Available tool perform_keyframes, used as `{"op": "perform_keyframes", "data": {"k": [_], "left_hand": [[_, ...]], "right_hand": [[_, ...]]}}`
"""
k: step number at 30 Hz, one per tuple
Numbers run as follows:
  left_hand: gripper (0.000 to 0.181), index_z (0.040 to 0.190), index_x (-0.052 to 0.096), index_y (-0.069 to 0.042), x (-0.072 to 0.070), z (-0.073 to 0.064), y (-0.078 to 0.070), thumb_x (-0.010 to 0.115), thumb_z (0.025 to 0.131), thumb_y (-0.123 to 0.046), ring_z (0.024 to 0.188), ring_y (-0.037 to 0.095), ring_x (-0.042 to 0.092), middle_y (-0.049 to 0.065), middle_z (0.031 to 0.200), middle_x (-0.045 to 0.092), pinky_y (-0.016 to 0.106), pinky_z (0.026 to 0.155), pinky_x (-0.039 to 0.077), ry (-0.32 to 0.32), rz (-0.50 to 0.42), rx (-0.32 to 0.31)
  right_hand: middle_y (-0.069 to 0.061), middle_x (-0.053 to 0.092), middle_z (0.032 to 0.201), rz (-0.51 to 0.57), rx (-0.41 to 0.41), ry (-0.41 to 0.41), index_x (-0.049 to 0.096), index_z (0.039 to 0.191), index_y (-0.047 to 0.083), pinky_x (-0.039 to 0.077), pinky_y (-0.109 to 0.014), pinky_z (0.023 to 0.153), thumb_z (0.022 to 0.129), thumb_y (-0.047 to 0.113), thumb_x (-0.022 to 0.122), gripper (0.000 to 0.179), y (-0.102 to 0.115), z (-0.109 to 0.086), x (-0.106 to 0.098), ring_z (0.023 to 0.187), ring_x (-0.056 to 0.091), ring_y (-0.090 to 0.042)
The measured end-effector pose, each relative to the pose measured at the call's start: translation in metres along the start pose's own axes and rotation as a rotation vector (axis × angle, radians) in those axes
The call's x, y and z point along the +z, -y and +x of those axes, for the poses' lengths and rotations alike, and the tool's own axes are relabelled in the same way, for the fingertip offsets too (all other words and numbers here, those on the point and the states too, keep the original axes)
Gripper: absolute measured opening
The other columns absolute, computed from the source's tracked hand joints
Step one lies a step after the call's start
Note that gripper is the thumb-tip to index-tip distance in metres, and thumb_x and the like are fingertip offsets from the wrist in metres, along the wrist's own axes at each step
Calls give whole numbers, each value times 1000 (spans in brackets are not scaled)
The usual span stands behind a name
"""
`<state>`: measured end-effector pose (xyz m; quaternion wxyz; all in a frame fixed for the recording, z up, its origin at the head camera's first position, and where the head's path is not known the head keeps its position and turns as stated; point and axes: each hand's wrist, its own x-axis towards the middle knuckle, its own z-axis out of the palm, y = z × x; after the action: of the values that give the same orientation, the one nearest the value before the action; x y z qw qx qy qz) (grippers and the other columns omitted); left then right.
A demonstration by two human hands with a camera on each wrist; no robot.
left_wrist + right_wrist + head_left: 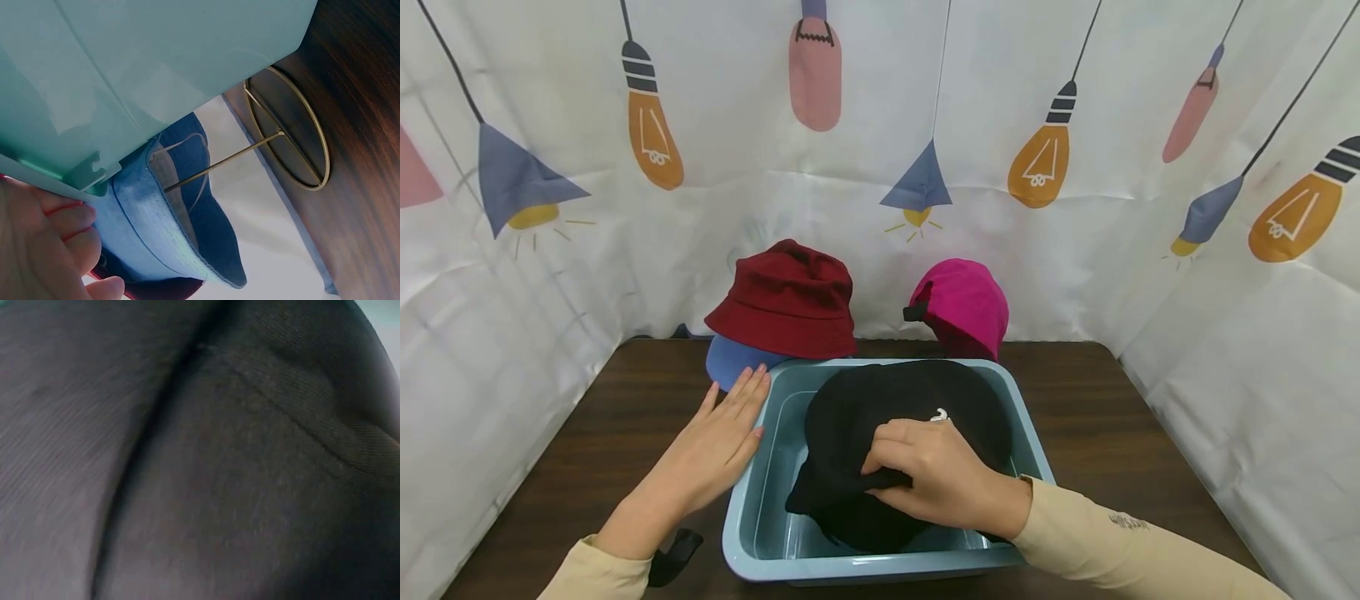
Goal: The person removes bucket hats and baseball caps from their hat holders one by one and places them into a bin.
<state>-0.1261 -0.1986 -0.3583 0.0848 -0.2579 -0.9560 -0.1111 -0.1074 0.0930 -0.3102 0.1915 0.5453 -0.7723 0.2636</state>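
1. White curtain (737, 158) printed with lamps and bulbs hangs behind and beside a dark wood-grain tabletop (1097, 400).
2. On it sits a pale blue plastic basin (820, 571); a black cloth hat (917, 392), probably a bucket hat, lies inside, creased and overlapping itself. Whether all the dark fabric is one hat, I cannot tell.
3. Thumb and fingers of the right hand (936, 471) pinch a fold of that hat near its middle. The left hand (711, 446) lies with fingers extended at the basin's left rim, holding nothing.
4. By its look, the hat should be light, soft and hard to break, with enough grain not to slip; it will likely sag wherever it is unsupported.
5. A pinch on the doubled edge seems a sound hold; a second grip across the brim would keep the shape better than one loose fold.
6. Behind the basin, the head view shows a red bucket hat (790, 300) and a magenta baseball cap (966, 300), neither of them touched by a hand.
7. Only the left wrist view shows the gold wire stand (280, 132) under the blue denim hat (144, 212); from the head, a mere sliver of blue peeks out below the red one.
8. Close up, the right wrist view gives fine ribbed weave and a stitched seam (281, 412), but no fingers.
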Motion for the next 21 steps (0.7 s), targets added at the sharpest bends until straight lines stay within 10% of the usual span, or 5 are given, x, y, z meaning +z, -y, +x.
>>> {"op": "perform_keyframes", "data": {"k": [21], "left_hand": [[62,145,26,6,0,1,0,45,96,-26,141,35,16,19,152,23,54,112,9,17,-1,-3]], "right_hand": [[4,66,82,118,302,164,66,87,11,49,-16,75,74,15,80,19,-17,-10,12,73,58,-2]]}}
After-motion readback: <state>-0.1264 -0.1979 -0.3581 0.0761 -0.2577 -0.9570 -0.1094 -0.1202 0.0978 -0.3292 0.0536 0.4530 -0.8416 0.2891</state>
